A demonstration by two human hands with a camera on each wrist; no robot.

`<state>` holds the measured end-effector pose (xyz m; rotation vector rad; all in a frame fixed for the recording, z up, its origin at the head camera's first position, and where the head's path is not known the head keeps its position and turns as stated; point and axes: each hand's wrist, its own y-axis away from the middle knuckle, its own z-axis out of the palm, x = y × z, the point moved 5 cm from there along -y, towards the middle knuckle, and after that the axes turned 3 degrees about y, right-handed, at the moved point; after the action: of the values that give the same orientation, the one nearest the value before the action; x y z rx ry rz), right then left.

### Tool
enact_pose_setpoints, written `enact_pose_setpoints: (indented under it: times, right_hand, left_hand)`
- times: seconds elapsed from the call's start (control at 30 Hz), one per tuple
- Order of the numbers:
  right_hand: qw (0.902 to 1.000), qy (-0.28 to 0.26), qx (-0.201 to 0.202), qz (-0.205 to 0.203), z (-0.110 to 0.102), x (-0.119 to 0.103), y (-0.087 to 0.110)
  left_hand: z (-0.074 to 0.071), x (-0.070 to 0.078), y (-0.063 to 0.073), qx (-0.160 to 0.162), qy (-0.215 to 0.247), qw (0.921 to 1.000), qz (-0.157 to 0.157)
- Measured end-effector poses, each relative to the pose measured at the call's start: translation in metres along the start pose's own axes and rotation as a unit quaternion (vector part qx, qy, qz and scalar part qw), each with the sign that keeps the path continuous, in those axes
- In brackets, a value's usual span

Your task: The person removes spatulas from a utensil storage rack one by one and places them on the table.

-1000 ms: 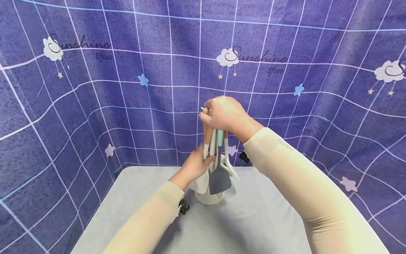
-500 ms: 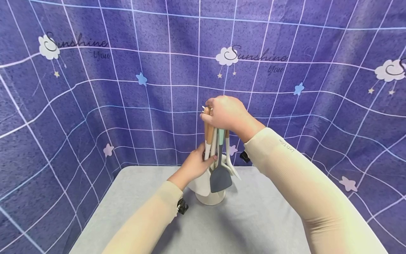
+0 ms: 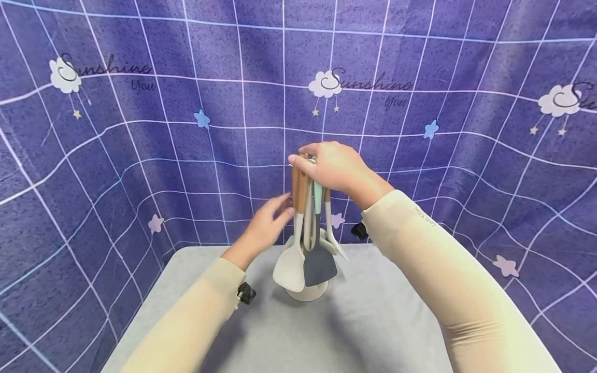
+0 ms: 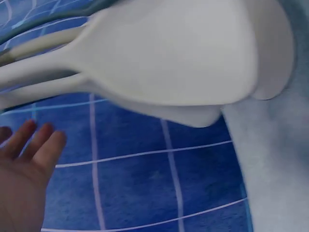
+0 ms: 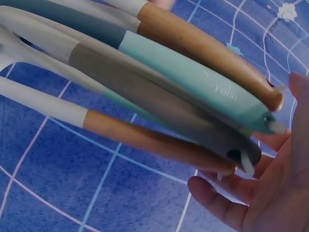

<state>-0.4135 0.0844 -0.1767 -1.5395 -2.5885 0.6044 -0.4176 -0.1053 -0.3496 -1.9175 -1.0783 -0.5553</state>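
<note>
“Sunshine You” on the purple curtain (image 3: 261,106) at ten and one o'clock, a cut-off “Su” at two, “LetsSlim” on the right sleeve (image 3: 443,269) at three, “Royal…” on a mint handle (image 5: 193,79) at two o'clock in the right wrist view

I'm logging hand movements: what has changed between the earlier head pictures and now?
The left hand has let go of the stems and moved left, its fingers open. The white spatula, partly hidden behind it before, is now uncovered. The right hand has raised its thumb slightly but stays over the handles; the dark spatula still hangs at the front.
</note>
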Motion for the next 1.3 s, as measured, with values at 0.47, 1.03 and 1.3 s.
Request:
enact_pose_setpoints:
  times: [0.47,1.03,1.3]
  right_hand:
    - [0.9875,-0.158,0.008,-0.006,0.003,0.035,0.020]
    - [0.9794,-0.178,-0.043,-0.086,0.005,0.055,0.024]
    - [0.9830,-0.158,-0.007,-0.093,0.004,0.052,0.026]
  left_hand:
    - [-0.049,0.087,-0.032,0.106,0.020,0.9913,0.075]
    - [-0.048,0.104,-0.036,0.167,-0.065,0.9828,0.045]
    - [-0.049,0.101,-0.037,0.143,-0.048,0.9879,0.036]
